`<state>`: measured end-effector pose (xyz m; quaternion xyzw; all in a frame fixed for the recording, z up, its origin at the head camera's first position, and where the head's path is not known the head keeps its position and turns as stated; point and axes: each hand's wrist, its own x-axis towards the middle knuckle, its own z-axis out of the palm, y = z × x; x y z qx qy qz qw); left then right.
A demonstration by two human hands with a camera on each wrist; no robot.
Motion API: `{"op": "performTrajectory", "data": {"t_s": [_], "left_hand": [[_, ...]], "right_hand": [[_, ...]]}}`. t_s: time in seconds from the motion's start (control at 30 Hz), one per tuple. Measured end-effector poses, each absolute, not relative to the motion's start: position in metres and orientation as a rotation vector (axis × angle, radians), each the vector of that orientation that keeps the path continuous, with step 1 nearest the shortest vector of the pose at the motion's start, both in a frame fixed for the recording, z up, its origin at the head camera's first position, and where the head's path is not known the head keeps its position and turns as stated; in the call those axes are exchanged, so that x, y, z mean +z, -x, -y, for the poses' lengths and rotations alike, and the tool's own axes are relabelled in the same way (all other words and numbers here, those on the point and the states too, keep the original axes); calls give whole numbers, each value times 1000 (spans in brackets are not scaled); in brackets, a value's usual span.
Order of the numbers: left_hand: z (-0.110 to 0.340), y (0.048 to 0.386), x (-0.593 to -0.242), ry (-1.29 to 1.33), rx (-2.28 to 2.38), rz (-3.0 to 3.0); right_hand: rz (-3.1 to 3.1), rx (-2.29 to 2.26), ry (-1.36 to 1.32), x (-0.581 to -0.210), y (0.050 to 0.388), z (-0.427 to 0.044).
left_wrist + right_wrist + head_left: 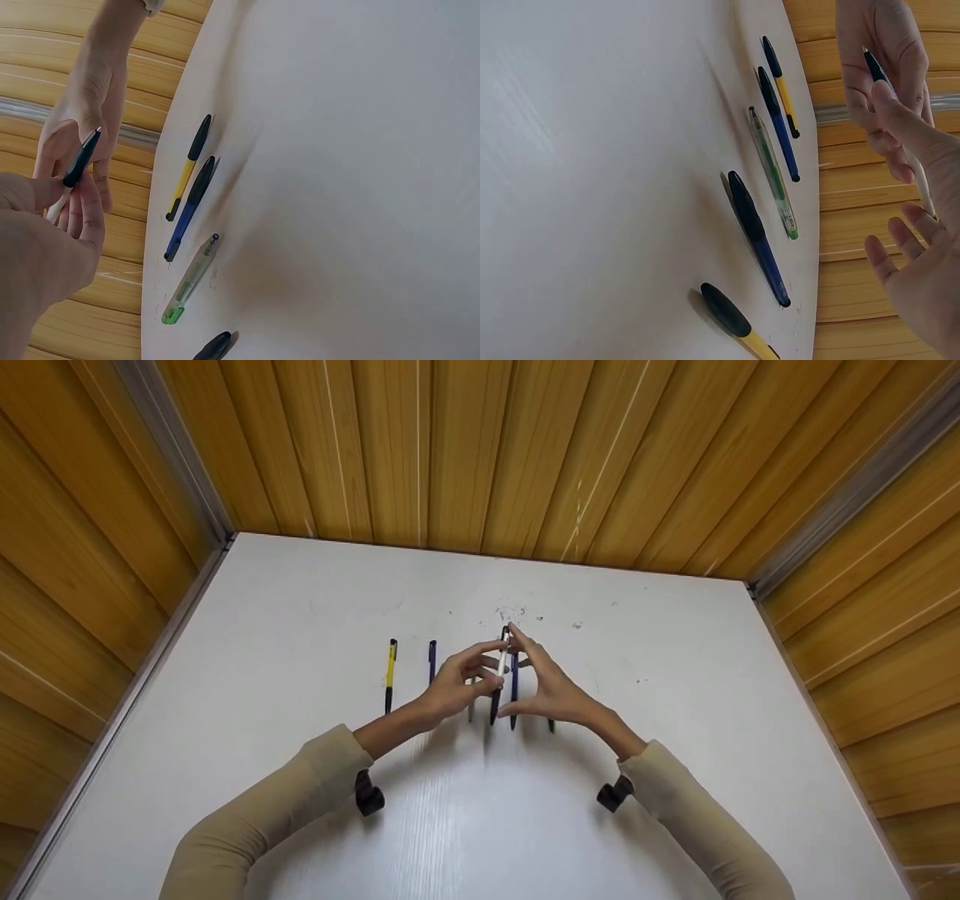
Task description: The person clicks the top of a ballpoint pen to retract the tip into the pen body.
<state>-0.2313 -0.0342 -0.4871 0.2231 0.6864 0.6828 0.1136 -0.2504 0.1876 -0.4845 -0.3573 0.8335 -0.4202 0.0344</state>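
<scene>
A white pen (502, 663) with a black grip and clip stands tilted above the table, its writing tip towards the person. My left hand (457, 684) pinches it between thumb and fingers. On its other side is my right hand (559, 690), thumb and fingers spread apart; its thumb is near the black grip and its index finger near the clip end. Whether they touch the pen is hard to tell. Below lie a yellow pen (782, 94), a blue pen (781, 135), a clear green pen (771, 171), another blue pen (759, 244) and another yellow pen (727, 311).
The pens lie side by side in a row on a white table (300, 607). Dark marks (511, 612) show on the tabletop beyond the hands. Wood-patterned panels (465, 457) enclose the back and both sides.
</scene>
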Motion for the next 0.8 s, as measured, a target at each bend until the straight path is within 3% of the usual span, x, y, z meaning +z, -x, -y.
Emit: {"op": "performTrajectory", "data": {"t_s": [0.8], "left_hand": [[40, 233, -494, -671, 2028, -1958]], "right_hand": [[-2556, -1302, 1080, -483, 254, -173]]}}
